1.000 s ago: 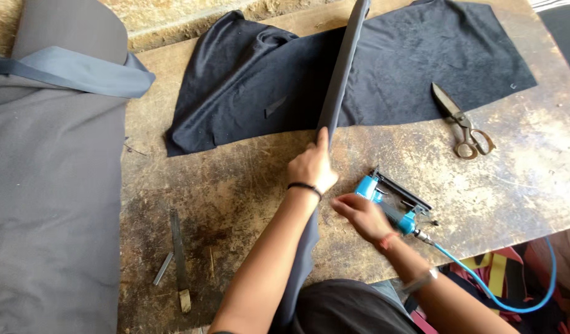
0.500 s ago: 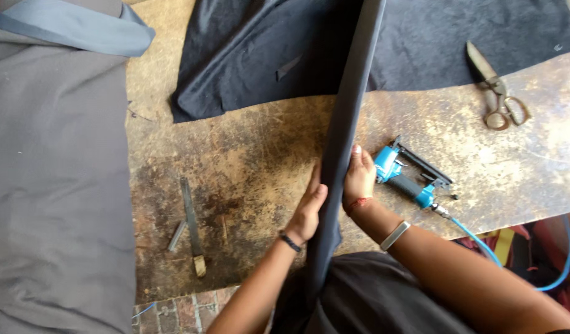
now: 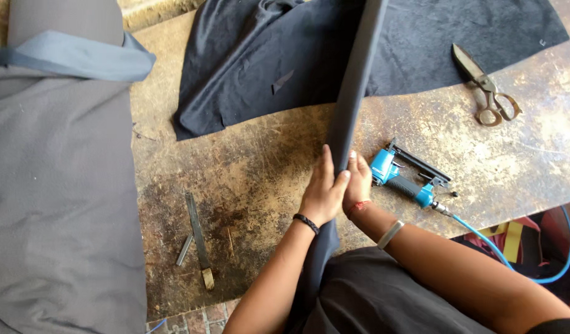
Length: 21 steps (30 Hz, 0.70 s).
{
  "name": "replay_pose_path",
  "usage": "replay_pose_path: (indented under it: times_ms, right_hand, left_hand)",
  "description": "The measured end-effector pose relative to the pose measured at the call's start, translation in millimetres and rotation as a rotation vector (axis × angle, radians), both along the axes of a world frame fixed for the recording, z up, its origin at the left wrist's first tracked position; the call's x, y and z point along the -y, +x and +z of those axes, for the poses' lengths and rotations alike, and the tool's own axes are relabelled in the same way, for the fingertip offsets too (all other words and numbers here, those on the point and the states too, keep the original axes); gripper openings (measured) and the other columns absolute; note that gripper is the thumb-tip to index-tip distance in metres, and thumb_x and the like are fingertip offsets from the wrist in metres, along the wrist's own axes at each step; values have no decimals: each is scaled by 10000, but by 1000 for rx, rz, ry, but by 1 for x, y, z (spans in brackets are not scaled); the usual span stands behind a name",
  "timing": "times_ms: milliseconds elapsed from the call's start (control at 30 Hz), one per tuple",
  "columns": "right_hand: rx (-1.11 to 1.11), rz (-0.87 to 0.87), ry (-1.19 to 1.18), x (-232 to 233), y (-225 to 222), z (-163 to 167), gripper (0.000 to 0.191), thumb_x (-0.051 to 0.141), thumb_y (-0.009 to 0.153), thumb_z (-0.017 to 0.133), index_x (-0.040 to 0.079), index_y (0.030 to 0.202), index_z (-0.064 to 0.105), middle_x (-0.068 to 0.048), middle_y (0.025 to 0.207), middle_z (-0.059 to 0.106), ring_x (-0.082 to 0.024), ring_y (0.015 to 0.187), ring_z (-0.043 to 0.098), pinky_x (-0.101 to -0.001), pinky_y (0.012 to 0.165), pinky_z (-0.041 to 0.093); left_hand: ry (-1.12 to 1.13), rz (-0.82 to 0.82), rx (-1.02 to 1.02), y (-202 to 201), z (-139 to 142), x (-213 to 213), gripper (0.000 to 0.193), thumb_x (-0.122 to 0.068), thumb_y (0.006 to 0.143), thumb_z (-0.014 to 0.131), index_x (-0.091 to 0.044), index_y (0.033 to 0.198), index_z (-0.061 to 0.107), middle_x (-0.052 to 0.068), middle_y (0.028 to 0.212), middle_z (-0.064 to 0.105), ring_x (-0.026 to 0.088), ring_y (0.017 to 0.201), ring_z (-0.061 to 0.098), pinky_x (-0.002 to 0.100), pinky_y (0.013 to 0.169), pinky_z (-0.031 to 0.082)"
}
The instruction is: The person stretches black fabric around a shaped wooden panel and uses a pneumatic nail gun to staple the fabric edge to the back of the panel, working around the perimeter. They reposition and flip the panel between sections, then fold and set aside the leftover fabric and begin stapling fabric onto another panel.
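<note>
A long narrow strip covered in dark fabric (image 3: 354,86) runs from my lap up across the worn wooden table (image 3: 248,179). My left hand (image 3: 323,192) presses against the strip's left side, fingers wrapped on it. My right hand (image 3: 358,182) grips its right side, just opposite. A blue pneumatic staple gun (image 3: 404,175) lies on the table right beside my right hand, untouched. Loose dark fabric (image 3: 260,68) lies spread under the strip's far part.
Large metal scissors (image 3: 486,86) rest at the far right on the dark cloth. A grey upholstered cushion (image 3: 56,204) fills the left side. A flat metal blade tool (image 3: 197,238) lies near the table's front edge. The blue air hose (image 3: 514,260) curls off to the right.
My right hand has left the staple gun on the table and come over to the strip. Both hands now hold the strip side by side. The view has shifted closer.
</note>
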State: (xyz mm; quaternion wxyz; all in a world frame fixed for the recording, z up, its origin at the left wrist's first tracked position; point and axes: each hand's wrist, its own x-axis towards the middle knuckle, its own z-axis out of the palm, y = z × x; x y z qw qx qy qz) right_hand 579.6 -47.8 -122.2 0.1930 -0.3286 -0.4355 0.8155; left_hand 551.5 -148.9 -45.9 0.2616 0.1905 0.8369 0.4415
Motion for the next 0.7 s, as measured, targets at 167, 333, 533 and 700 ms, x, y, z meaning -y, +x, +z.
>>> replay_pose_path:
  times_ms: [167,333,533,700]
  right_hand:
    - [20,107,1,4,-1,3,323,323,1099,534,61,970,674,9,821,661,-77,700,572,-252,618,502]
    - [8,280,11,-9,7,7,364,365,1091,566,49,961,692,-1,781,642,-88,655,544,-263,561,453]
    - [411,679,1480,-126,71,-8,457,400,783,842,82,1066,674,-182,1043,698,-368,1039,643,-462,878,506]
    - [522,783,1377,-149,76,-20,823,182,742,798,33,1443,394,-235,1131,676,-389,1004,667,-456,816,562]
  left_hand:
    - [-200,8,155,-6,19,2,911,-279,921,554,-311,1645,3,285,1447,488,422,1053,694,465,846,591]
    - [-156,15,35,2,10,8,935,-164,906,564,-325,1644,12,298,1357,582,409,991,710,452,809,573]
    - [-245,56,114,24,14,14,918,-142,925,562,-347,1642,27,255,1279,647,403,961,717,470,807,552]
    - [-300,61,10,38,27,5,921,-142,911,594,-347,1642,73,267,1261,648,411,1051,681,487,871,529]
